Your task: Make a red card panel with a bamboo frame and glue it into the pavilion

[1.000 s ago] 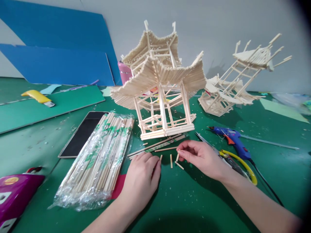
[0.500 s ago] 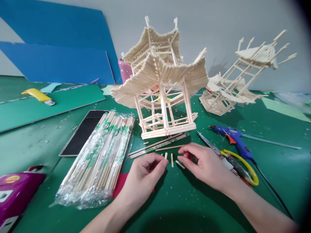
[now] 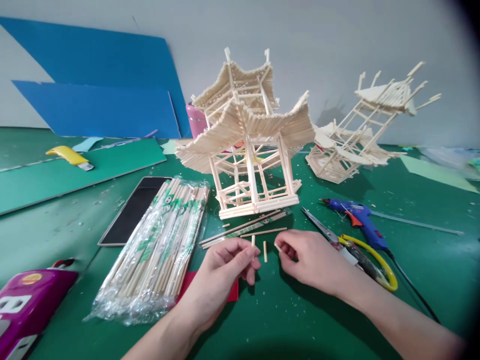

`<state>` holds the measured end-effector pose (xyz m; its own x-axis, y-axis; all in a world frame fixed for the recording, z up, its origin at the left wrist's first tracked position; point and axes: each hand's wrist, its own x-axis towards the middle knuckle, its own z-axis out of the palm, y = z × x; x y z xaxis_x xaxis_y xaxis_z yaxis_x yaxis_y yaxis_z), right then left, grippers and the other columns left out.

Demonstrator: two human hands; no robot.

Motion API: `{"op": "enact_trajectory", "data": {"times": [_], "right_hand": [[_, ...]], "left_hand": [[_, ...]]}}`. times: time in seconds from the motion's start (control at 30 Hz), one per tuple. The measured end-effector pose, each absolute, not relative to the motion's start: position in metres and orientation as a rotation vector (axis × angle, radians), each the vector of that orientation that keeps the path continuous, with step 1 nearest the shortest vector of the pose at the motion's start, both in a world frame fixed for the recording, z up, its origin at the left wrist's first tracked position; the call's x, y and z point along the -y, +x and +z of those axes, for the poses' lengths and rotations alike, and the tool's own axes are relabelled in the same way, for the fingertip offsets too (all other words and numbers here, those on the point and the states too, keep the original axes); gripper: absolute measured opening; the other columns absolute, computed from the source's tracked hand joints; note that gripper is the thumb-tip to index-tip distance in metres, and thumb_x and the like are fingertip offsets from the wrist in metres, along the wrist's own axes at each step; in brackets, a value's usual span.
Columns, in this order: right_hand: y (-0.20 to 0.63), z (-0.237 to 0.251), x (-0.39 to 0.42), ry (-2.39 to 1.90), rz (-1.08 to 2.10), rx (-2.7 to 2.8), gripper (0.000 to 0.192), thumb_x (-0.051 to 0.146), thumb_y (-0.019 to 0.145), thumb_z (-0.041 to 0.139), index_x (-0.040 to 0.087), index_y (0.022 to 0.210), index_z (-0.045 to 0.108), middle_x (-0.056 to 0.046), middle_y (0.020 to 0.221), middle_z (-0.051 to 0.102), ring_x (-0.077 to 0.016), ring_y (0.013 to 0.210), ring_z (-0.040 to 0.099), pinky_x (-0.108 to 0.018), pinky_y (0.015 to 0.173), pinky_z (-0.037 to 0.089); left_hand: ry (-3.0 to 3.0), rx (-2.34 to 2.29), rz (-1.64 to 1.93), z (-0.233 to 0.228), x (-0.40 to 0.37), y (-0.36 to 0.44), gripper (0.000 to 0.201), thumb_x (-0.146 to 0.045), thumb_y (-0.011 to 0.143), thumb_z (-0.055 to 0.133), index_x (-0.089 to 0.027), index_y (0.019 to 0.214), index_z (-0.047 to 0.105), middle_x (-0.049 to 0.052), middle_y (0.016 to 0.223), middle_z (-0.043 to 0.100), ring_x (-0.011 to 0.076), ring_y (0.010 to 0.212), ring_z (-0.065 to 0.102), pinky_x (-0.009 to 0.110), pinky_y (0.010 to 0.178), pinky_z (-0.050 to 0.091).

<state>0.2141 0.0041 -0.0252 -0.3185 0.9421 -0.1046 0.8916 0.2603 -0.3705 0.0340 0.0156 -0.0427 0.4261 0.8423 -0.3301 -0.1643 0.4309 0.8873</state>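
Between thumb and fingers, my left hand (image 3: 227, 265) pinches a short wooden stick piece (image 3: 253, 241), held upright. My right hand (image 3: 313, 257) is closed on another short stick piece (image 3: 278, 247), of which only the tip shows. A third short piece (image 3: 265, 251) lies on the green table between both hands. Just beyond them, a longer chopstick (image 3: 264, 232) and chopsticks in a printed wrapper (image 3: 247, 228) lie in front of a two-tiered pavilion model (image 3: 252, 172) built from sticks.
Left of my left hand lies a clear bag of chopsticks (image 3: 153, 245), partly over a dark tablet-like slab (image 3: 129, 212). To the right are scissors (image 3: 320, 225), yellow-handled pliers (image 3: 392, 275) and a blue glue gun (image 3: 356, 215). A second stick model (image 3: 375, 125) leans behind.
My right hand has picked up the short stick piece that lay by its fingertips. The piece in my left hand is more upright. The view has tilted slightly upward.
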Motion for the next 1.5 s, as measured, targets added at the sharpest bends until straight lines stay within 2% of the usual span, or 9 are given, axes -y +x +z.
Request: {"op": "enact_trajectory", "data": {"times": [0.1,0.17,0.27,0.53,0.77,0.9,1.2,1.5], "right_hand": [[0.211,-0.027,-0.006,-1.533,1.075,1.872,0.008,0.015,0.079,0.049,0.019,0.085,0.052,0.002,0.069,0.058,-0.0086,0.058,0.056,-0.02,0.054,0.047],[0.207,-0.029,-0.008,-1.347,1.372,1.509,0.006,0.021,0.077,0.055,0.017,0.082,0.053,0.002,0.066,0.057,-0.0086,0.057,0.056,-0.02,0.054,0.047],[0.201,-0.034,-0.012,-1.214,1.539,1.294,0.011,0.027,0.076,0.06,0.016,0.076,0.056,0.003,0.061,0.058,-0.0074,0.052,0.055,-0.019,0.051,0.045],[0.197,-0.038,-0.009,-1.222,1.405,1.424,0.008,0.025,0.08,0.058,0.017,0.08,0.059,0.002,0.067,0.059,-0.0085,0.06,0.053,-0.019,0.055,0.044],[0.194,-0.045,0.001,-1.229,1.111,1.543,0.004,0.024,0.079,0.06,0.021,0.081,0.061,0.002,0.072,0.059,-0.0096,0.064,0.055,-0.02,0.059,0.045],[0.195,-0.045,0.002,-1.234,1.088,1.575,0.009,0.024,0.079,0.06,0.022,0.087,0.062,0.001,0.078,0.06,-0.0101,0.066,0.056,-0.02,0.059,0.045],[0.191,-0.043,0.003,-1.227,1.029,1.603,0.005,0.022,0.079,0.059,0.02,0.077,0.062,0.003,0.063,0.057,-0.0085,0.057,0.051,-0.018,0.051,0.041],[0.191,-0.041,0.002,-1.237,1.032,1.603,0.007,0.022,0.079,0.058,0.018,0.075,0.061,0.002,0.064,0.057,-0.0079,0.055,0.05,-0.018,0.05,0.04]], "left_hand": [[0.776,-0.818,0.719,-0.042,-0.017,0.034,0.015,-0.027,0.078,0.059,-0.012,0.075,0.06,0.003,0.064,0.065,0.0081,0.047,0.054,0.02,0.049,0.038],[0.751,-0.803,0.708,-0.043,-0.017,0.034,0.015,-0.026,0.078,0.059,-0.011,0.074,0.06,0.005,0.065,0.067,0.0089,0.049,0.057,0.02,0.051,0.039],[0.772,-0.812,0.692,-0.045,-0.017,0.034,0.016,-0.025,0.078,0.058,-0.011,0.073,0.061,0.006,0.067,0.068,0.0093,0.051,0.058,0.02,0.053,0.039],[0.896,-0.843,0.635,-0.044,-0.017,0.036,0.02,-0.027,0.078,0.059,-0.01,0.069,0.062,0.005,0.064,0.066,0.0093,0.05,0.057,0.02,0.051,0.04],[0.93,-0.834,0.651,-0.044,-0.015,0.037,0.017,-0.027,0.075,0.063,-0.011,0.071,0.063,0.001,0.063,0.063,0.0077,0.049,0.056,0.019,0.051,0.042],[0.937,-0.83,0.676,-0.044,-0.014,0.036,0.015,-0.026,0.074,0.064,-0.011,0.072,0.064,0.001,0.062,0.062,0.0075,0.048,0.055,0.019,0.05,0.041],[0.962,-0.831,0.673,-0.045,-0.014,0.037,0.014,-0.025,0.074,0.064,-0.012,0.068,0.063,0.0,0.061,0.061,0.007,0.048,0.054,0.018,0.05,0.041],[1.002,-0.845,0.66,-0.044,-0.015,0.036,0.016,-0.027,0.073,0.063,-0.012,0.068,0.061,0.0,0.061,0.06,0.0067,0.047,0.052,0.018,0.047,0.039]]}}
